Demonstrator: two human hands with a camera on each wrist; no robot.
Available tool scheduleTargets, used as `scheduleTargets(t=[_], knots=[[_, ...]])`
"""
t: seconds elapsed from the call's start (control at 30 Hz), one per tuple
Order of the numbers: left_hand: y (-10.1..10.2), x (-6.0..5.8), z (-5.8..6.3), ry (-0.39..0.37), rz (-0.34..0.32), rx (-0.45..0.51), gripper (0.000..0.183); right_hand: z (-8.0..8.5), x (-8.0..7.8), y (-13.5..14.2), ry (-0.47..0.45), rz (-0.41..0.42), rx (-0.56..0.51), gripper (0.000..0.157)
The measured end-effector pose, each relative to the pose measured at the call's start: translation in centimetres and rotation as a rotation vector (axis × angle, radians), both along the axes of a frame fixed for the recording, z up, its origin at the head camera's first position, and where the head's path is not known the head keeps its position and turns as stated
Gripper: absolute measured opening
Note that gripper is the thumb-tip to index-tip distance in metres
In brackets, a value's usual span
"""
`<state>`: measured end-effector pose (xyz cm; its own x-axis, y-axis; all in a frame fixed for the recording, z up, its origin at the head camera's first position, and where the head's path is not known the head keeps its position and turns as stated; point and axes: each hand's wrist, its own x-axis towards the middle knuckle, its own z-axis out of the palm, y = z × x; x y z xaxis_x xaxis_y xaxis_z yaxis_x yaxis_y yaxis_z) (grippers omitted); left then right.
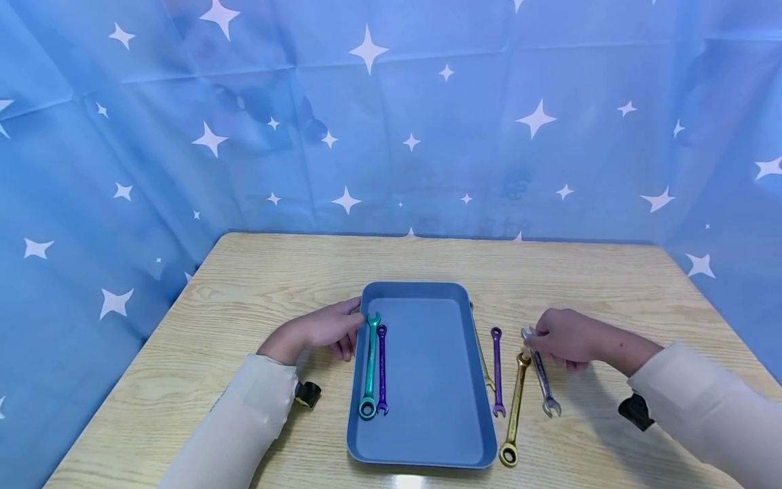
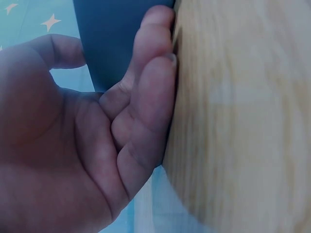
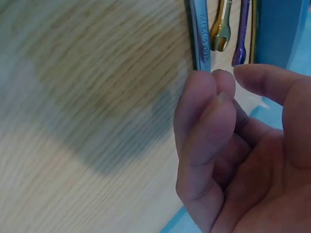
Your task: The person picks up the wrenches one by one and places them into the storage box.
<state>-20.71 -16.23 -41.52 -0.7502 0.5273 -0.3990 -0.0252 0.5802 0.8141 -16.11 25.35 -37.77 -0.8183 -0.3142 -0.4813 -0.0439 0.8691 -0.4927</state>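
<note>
My left hand (image 1: 326, 331) rests at the left side of a blue-grey tray (image 1: 436, 380); its thumb touches the rim and its loosely bent fingers lie along the outer wall. Inside the tray, a green wrench (image 1: 370, 367) and a shorter purple wrench (image 1: 382, 370) lie side by side. My right hand (image 1: 571, 336) is over the upper end of a silver wrench (image 1: 540, 373), partly hiding it. In the right wrist view, the fingers meet the silver wrench (image 3: 200, 34) while the thumb stands apart.
Right of the tray lie a purple wrench (image 1: 497, 373), a gold wrench (image 1: 516, 407) and another gold wrench (image 1: 482, 350) close against the tray wall, partly hidden. All are on a wooden table (image 1: 293, 265). A blue star-patterned cloth (image 1: 391, 156) hangs behind it.
</note>
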Motion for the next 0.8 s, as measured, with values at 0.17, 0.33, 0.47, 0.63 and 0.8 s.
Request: scheduleTargets(t=[0.17, 0.33, 0.47, 0.63, 0.8], knots=[[0.13, -0.02, 0.07, 0.000, -0.007, 0.002, 0.049, -0.40, 0.19, 0.04, -0.007, -0.004, 0.055, 0.041], [0.10, -0.03, 0.17, 0.008, -0.011, -0.004, 0.049, -0.61, 0.09, -0.04, -0.030, -0.010, 0.102, 0.047], [0.00, -0.14, 0.04, 0.008, -0.012, -0.003, 0.054, -0.71, 0.14, -0.11, -0.047, -0.013, 0.103, 0.049], [-0.08, -0.12, -0.13, 0.013, -0.018, 0.003, 0.050, -0.85, 0.26, -0.15, -0.061, -0.026, 0.067, 0.047], [-0.12, -0.06, -0.21, 0.018, -0.012, 0.005, 0.046, -1.02, 0.20, -0.02, -0.061, -0.031, 0.043, 0.042]])
